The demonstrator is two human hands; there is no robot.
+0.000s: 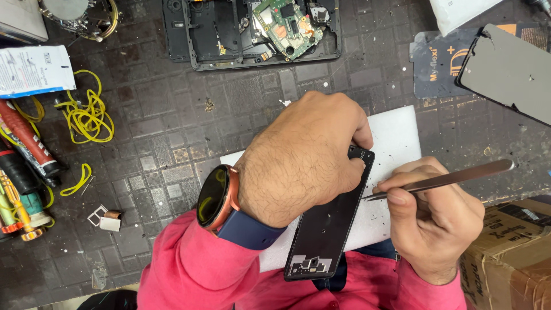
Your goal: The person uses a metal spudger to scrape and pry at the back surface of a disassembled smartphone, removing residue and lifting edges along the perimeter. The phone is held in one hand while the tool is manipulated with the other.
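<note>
**Phone frame pinned under one hand, tweezers worked at its edge by the other**

Head view: the left hand (304, 155) lies palm-down over the upper part of a black phone frame (324, 229), its fingers curled around the frame's top end and clamping it against a white sheet (396, 138) on the workbench (172, 143); a round watch with a copper rim and blue strap (221, 201) sits on that wrist, just above a pink sleeve (189, 270). The frame runs slanted from under the left hand's knuckles down toward the person's body, its lower end sticking out past the sheet's edge; the right hand (430, 218) is closed in a pinch on a pair of metal tweezers (442, 181), thumb and forefinger pressed on the shaft; the tweezer tip meets the frame's right edge, just beside the left hand's fingers, while the back end points away to the right.

Beyond the left hand, well apart, lies an opened device shell with a green circuit board (284, 26); far off to the left hand's outer side lie loops of yellow wire (86, 115) and red-handled tools (26, 140); beyond the right hand rests a grey screen panel (511, 72); a cardboard box (513, 252) stands just beside the right wrist.
</note>
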